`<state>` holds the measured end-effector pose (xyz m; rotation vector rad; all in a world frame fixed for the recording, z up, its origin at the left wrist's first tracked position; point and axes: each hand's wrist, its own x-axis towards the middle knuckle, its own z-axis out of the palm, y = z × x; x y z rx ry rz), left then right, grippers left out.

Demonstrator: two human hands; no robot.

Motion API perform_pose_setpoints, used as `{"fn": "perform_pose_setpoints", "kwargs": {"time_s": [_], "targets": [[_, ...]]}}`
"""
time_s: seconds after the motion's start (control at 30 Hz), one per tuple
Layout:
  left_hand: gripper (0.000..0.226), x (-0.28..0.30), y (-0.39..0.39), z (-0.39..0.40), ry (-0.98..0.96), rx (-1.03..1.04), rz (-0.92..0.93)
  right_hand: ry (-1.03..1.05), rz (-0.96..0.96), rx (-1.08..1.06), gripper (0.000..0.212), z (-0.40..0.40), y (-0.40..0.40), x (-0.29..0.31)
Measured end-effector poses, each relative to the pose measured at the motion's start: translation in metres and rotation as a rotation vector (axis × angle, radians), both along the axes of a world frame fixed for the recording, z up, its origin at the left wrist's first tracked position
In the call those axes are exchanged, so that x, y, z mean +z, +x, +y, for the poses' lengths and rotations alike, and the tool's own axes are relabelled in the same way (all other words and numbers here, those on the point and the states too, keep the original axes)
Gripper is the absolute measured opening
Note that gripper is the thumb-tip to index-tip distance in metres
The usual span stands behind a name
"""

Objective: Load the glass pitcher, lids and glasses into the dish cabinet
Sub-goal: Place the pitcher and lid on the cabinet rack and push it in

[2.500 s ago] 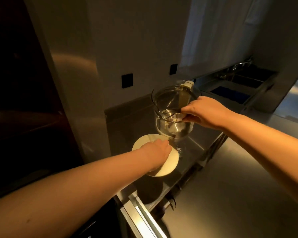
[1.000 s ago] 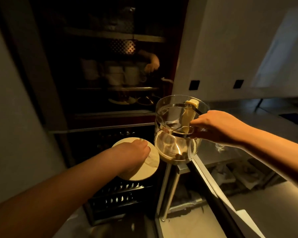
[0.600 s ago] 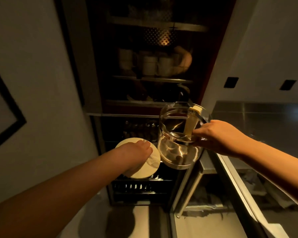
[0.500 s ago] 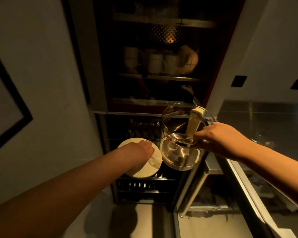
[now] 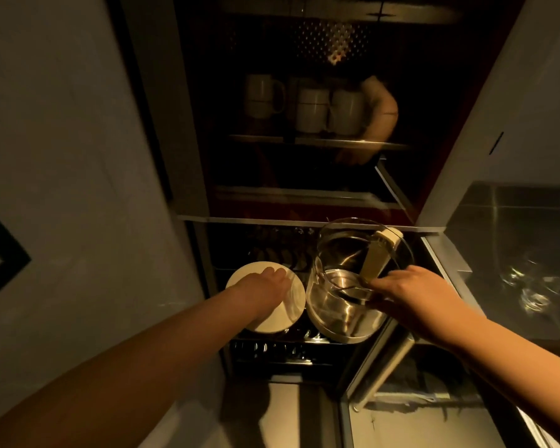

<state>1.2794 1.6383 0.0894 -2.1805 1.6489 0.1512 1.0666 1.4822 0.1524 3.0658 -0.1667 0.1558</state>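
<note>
Glass pitcher [image 5: 343, 295]: clear, round-bodied, wide open mouth, w/ a pale cream handle strap running from the rim down the side; bright glints on the inside wall and bottom. It's held in the air, tilted a bit toward the camera, in front of the dish cabinet [image 5: 304, 156], above the dark lower rack [image 5: 272, 354]. Right hand [image 5: 411, 295] grips it at the handle, fingers curled round the lower part.

Lid [image 5: 265, 299]: flat, round, cream-coloured disc, just left of the pitcher, nearly touching its wall, also in the air over the lower rack. Left hand [image 5: 265, 286] holds it from above, fingers spread over the top, thumb side hidden, so exact grip underneath can't be seen.

Cabinet interior is dim. Upper shelf carries white mugs [image 5: 307, 105] in a row, handles out; perforated panel above w/ a small lit spot. At right, steel desk [image 5: 514, 221] w/ clear glasses [image 5: 530, 286] standing on it, blurry, count unclear.
</note>
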Motion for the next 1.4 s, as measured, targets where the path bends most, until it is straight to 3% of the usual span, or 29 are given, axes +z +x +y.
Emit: {"fn": "perform_pose_setpoints", "kwargs": {"time_s": [0.37,0.5,0.77,0.97,1.4], "targets": [[0.083,-0.034,0.053,-0.036,0.037,-0.027,-0.029,0.045,0.026,-0.057,0.024,-0.003,0.041,-0.039],[0.074,-0.049,0.061,-0.041,0.043,-0.019,-0.012,0.003,0.017,-0.047,0.014,0.005,0.047,-0.054],[0.067,-0.076,0.071,-0.047,-0.035,0.013,0.004,0.038,-0.088,-0.025,0.036,0.000,0.058,-0.072],[0.075,-0.089,0.080,-0.058,-0.032,0.050,0.012,0.066,-0.098,-0.037,0.034,-0.006,0.064,-0.076],[0.067,-0.109,0.088,-0.076,-0.004,0.107,0.045,0.091,-0.060,-0.081,0.031,-0.011,0.068,-0.085]]}}
